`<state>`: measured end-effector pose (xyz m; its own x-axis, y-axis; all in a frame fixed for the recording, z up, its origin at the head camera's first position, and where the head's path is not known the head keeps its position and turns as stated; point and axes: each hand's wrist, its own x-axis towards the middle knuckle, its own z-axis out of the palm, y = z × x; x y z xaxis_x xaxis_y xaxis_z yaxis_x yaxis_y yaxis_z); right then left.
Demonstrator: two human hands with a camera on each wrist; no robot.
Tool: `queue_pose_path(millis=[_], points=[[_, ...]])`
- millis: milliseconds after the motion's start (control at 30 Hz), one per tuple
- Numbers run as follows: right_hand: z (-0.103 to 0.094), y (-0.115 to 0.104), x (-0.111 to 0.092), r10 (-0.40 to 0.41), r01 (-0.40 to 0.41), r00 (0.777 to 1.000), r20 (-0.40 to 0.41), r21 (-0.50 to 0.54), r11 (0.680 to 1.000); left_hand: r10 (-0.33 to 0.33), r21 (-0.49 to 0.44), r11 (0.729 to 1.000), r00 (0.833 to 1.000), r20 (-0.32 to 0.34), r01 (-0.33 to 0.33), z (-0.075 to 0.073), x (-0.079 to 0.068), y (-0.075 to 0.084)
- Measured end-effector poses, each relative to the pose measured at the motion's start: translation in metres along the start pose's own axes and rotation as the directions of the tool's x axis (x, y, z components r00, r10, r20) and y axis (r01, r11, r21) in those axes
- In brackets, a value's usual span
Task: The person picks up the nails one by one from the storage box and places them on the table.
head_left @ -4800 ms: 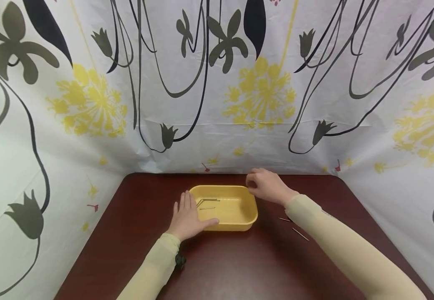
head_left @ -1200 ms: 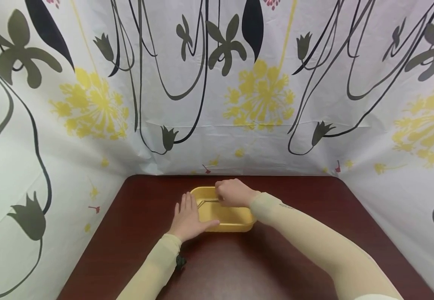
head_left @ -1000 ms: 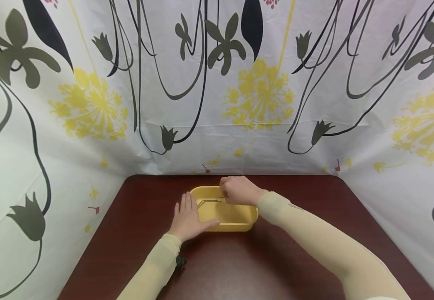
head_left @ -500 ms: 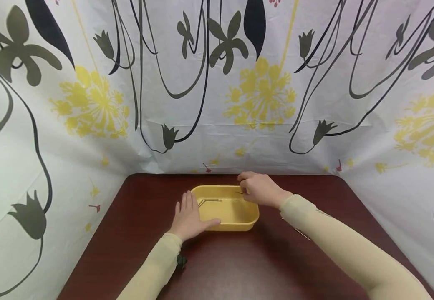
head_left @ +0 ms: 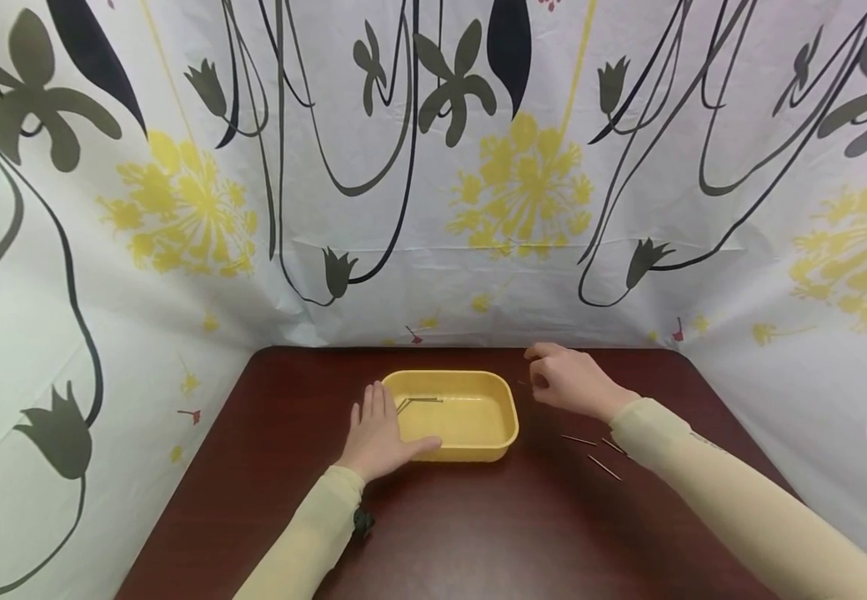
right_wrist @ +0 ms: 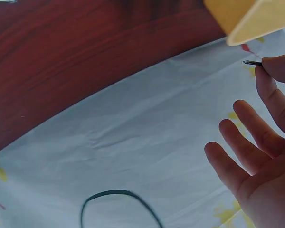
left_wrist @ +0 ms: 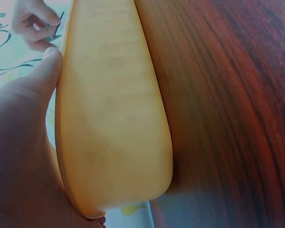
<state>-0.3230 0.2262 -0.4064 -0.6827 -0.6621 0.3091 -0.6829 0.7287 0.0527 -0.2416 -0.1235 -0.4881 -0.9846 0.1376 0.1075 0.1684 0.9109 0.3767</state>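
Note:
My left hand (head_left: 379, 436) lies spread on the left end of a yellow plastic box (head_left: 471, 448), fingers straight at its left rim and thumb along the near rim. A few thin nails (head_left: 424, 400) lie inside, at the box's left. To the right of the box, above the table, my right hand (head_left: 572, 381) pinches a nail (right_wrist: 251, 62) between thumb and index finger. Its pointed tip sticks out in the right wrist view, and the other fingers are loosely bent. Three nails (head_left: 604, 468) lie on the table near the right forearm.
The dark red-brown table (head_left: 463, 533) has rounded far corners. A white curtain (head_left: 433, 308) with flower prints hangs right behind it and on both sides. A small black object (head_left: 362, 522) sits at the left wrist.
The right hand went into the box, then moved out to the right with a nail. A nail that lay in the box earlier is gone from there. The left hand stays put.

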Motion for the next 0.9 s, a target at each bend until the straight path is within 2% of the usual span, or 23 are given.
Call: queue_pose_path(millis=[233,500,667,900], points=[[0.008,0.016,-0.022,0.069,-0.068,0.997,0.046,-0.009,0.998,-0.002,-0.011,1.000,1.000,-0.002,0.002,-0.001,0.000,-0.001],[0.021,0.036,-0.056,0.122,-0.122,0.987,0.101,-0.004,0.993,-0.002,-0.021,1.000,1.000,0.002,0.002,-0.003,-0.002,0.001],[0.031,0.047,-0.075,0.196,-0.199,0.965,0.174,0.002,0.980,-0.006,-0.008,1.000,1.000,0.004,0.006,-0.004,-0.001,0.000],[0.043,0.051,-0.091,0.300,-0.310,0.921,0.250,0.001,0.951,-0.009,-0.009,1.000,1.000,0.001,0.009,-0.001,0.000,0.001]])
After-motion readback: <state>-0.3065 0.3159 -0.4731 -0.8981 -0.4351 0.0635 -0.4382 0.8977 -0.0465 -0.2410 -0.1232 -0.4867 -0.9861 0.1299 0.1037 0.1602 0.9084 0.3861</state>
